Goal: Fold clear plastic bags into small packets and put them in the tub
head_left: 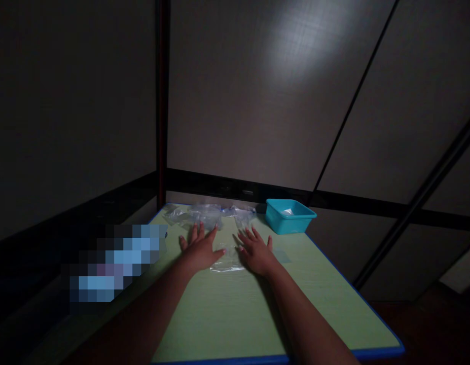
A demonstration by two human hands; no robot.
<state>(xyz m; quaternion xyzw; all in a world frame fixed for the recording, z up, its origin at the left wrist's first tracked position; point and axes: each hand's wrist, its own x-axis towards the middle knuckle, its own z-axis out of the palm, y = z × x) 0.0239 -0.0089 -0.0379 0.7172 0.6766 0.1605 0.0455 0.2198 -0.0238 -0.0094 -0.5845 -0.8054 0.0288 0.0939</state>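
- Nearest, across the bottom of the frame, a green tabletop [223,324] with a blue edge is seen; nothing has been set down on its near part.
- Left of the frame's centre, the left hand [200,252] is held palm down with its fingers spread apart; nothing is gripped by it, and its thumb is reached over the left edge of a flat plastic sheet.
- Just right of centre, the right hand [258,254] is likewise held palm down, fingers spread, with nothing gripped; the right part of the sheet is covered by it. How firmly either hand is pressed down cannot be told.
- The clear plastic sheet [226,260] is laid on the tabletop between and partly under the hands, in the lower middle of the frame. It is judged to be largely spread out already, though shiny creases are left along its near edge.
- Beyond the fingers, crumpled plastic [204,212] is bunched near the far edge; this has not been flattened. Whether one piece or several are gathered there cannot be made out.
- To its right, a turquoise tub [291,224] is stood near the far corner; something pale [287,212] is held inside, too dim to be identified.
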